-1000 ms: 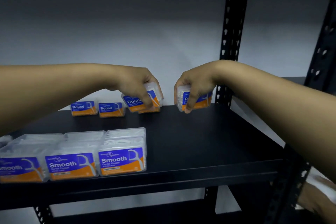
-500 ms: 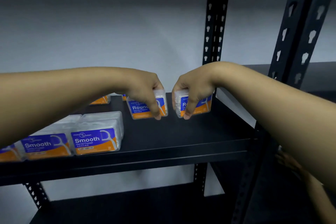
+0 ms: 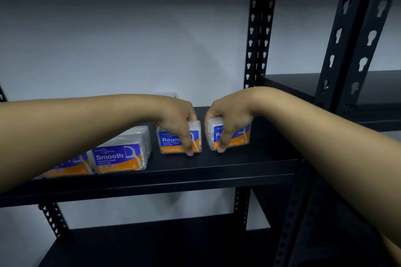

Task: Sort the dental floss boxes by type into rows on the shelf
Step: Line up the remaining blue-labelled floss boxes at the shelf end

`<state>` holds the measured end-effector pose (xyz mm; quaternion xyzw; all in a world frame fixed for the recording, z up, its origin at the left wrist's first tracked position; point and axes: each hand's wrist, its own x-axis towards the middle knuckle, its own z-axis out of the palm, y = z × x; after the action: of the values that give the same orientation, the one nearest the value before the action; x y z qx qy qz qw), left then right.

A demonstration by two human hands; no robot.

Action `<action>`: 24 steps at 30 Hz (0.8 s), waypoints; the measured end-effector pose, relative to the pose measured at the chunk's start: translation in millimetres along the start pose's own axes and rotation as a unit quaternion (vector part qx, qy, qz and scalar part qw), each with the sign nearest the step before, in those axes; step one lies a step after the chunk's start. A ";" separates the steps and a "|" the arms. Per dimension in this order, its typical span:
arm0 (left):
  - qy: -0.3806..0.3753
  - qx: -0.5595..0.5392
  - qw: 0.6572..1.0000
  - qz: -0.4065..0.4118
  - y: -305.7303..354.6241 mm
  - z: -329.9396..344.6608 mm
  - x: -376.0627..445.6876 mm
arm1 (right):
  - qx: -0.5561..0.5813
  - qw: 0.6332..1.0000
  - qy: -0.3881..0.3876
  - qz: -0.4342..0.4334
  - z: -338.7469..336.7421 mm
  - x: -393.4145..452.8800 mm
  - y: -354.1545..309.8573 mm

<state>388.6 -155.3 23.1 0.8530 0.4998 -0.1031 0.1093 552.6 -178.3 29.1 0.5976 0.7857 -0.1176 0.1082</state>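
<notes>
Since a second ago both boxes have come down from the air onto the shelf board, and the view has swung right, so the back row of Round boxes has dropped out of sight behind the left forearm.

The left hand [image 3: 178, 119] grips a Round flosser box [image 3: 173, 140] from above, thumb curled down over its label and hiding the last letter. The right hand [image 3: 230, 119] pinches a second Round box [image 3: 236, 136] the same way; its thumb covers all but "R" of the name. The two boxes stand upright just beside each other, apart by a narrow gap, on the black shelf [image 3: 217, 165].

At 9 o'clock from the left-hand box stands a Smooth flosser box [image 3: 120, 156], near the front edge. A further Smooth box [image 3: 71, 166] beyond it is mostly hidden by the forearm. Something pale [image 3: 167, 94] peeks over the left wrist at 12 o'clock; what it is cannot be told.

At 3 o'clock rise perforated black uprights [image 3: 258, 28], the near one blurred.
</notes>
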 end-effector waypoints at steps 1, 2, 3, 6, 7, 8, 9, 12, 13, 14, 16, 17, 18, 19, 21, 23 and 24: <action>-0.001 0.000 1.000 -0.003 -0.5 0.7 1.1 | 0.003 1.000 -0.002 0.000 1.7 1.5 -0.1; -0.003 0.000 1.000 -0.006 -1.1 1.2 2.4 | 0.005 1.000 -0.002 0.001 3.2 2.9 -0.2; -0.003 0.001 1.000 -0.009 -1.6 1.4 3.4 | 0.005 1.000 -0.001 0.002 4.3 4.3 0.1; 0.003 -0.004 1.000 -0.015 -3.3 0.6 5.8 | 0.007 1.000 0.001 0.007 7.4 9.0 1.9; 0.004 -0.009 1.000 -0.016 -3.9 0.2 6.6 | 0.011 1.000 0.002 0.009 8.1 10.8 2.7; 0.004 -0.013 1.000 -0.017 -4.6 0.1 7.4 | 0.014 1.000 0.004 0.011 8.7 12.0 3.0; 0.005 -0.016 1.000 -0.018 -5.1 0.3 8.3 | 0.017 1.000 0.007 0.011 9.2 13.1 3.2; 0.008 -0.031 0.999 -0.016 -6.8 1.5 10.3 | 0.020 1.000 0.018 0.009 10.1 14.5 3.7; 0.010 -0.037 0.999 -0.014 -7.3 1.9 10.4 | 0.022 1.000 0.020 0.008 10.3 14.5 4.1; 0.011 -0.042 0.999 -0.012 -8.1 2.1 10.5 | 0.024 0.999 0.021 0.006 10.4 14.1 4.6; 0.013 -0.048 0.999 -0.007 -9.1 2.6 10.2 | 0.026 0.999 0.022 0.003 10.1 13.3 5.6; 0.014 -0.051 0.999 -0.005 -9.0 2.9 10.3 | 0.027 0.999 0.022 0.002 9.9 13.1 5.8; 0.015 -0.055 0.998 -0.005 -9.0 3.2 10.6 | 0.030 0.999 0.022 0.001 9.6 12.9 5.2; 0.017 -0.058 0.998 -0.006 -8.8 3.3 10.9 | 0.032 0.999 0.021 0.000 9.2 13.1 4.3; 0.020 -0.058 0.998 -0.006 -7.7 3.6 11.7 | 0.031 0.999 0.018 -0.002 8.4 14.1 2.0; 0.023 -0.057 0.998 -0.003 -6.8 3.9 12.2 | 0.030 0.999 0.015 0.001 8.0 15.8 0.4; 0.024 -0.058 0.998 -0.002 -6.6 4.1 12.0 | 0.030 0.999 0.013 0.003 8.0 16.5 0.1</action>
<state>388.3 -143.4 15.2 0.8463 0.5093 -0.0540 0.1465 548.6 -165.7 16.4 0.6044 0.7814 -0.1332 0.0801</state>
